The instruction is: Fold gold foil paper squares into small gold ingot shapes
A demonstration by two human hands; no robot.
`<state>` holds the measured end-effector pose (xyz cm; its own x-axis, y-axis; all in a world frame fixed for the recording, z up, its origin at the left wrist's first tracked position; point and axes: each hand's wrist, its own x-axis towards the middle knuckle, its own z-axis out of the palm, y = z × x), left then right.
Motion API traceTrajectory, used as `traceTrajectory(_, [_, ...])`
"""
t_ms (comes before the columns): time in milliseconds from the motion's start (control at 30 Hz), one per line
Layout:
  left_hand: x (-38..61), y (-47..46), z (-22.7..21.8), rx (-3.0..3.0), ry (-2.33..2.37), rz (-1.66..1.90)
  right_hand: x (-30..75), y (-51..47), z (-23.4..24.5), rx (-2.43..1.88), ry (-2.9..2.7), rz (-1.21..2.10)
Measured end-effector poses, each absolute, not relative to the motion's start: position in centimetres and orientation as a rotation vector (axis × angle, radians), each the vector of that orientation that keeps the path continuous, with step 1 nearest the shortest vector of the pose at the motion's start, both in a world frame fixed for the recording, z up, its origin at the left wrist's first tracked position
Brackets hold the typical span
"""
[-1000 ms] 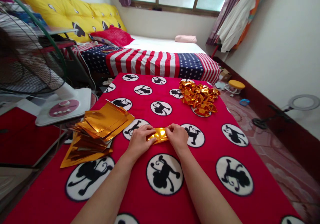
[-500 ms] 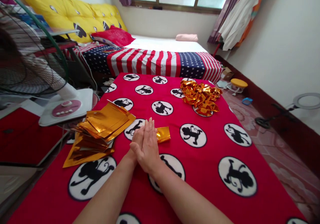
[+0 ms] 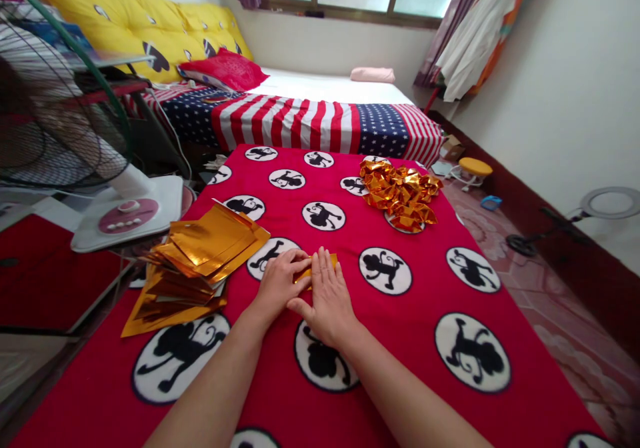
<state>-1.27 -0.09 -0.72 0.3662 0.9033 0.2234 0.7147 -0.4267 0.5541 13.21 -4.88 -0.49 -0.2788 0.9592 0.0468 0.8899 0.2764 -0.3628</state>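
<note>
A small folded piece of gold foil paper (image 3: 327, 259) lies on the red monkey-print cloth (image 3: 410, 341) in front of me. My right hand (image 3: 327, 298) lies flat on it, fingers stretched out, and covers most of it. My left hand (image 3: 280, 281) rests beside it on the left, its fingertips pinching the foil's left edge. A stack of flat gold foil sheets (image 3: 193, 261) sits to the left of my hands. A heap of folded gold foil pieces (image 3: 400, 195) lies at the far right of the cloth.
A standing fan (image 3: 60, 121) and its white base (image 3: 130, 215) are at the left edge. Beyond the cloth is a bed with a stars-and-stripes cover (image 3: 310, 121) and yellow cushions (image 3: 135, 21). At the right are tiled floor, a small yellow stool (image 3: 473, 168) and a ring light (image 3: 607, 203).
A second ago both hands pinched the foil at its ends. Then my right hand swept left across it over my left hand. Now it lies flat on the foil, further right.
</note>
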Motion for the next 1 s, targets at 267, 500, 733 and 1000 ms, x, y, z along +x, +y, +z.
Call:
traceTrajectory(267, [-2.7, 0.1, 0.3, 2.305, 1.222, 0.584, 16.3, -5.0, -0.7, -1.825, -2.371, 0.258])
traceTrajectory(500, [-2.4, 0.1, 0.2, 2.313, 1.257, 0.606, 13.7, -6.2, 0.8, -1.858, -2.233, 0.161])
traceTrajectory(733, [-2.5, 0.1, 0.0, 2.321, 1.233, 0.628, 12.3, -7.3, -0.8, -1.699, -2.339, 0.302])
traceTrajectory(1000, [-2.6, 0.3, 0.2, 2.298, 1.233, 0.601, 17.5, -5.3, 0.1, -2.075, -2.168, 0.192])
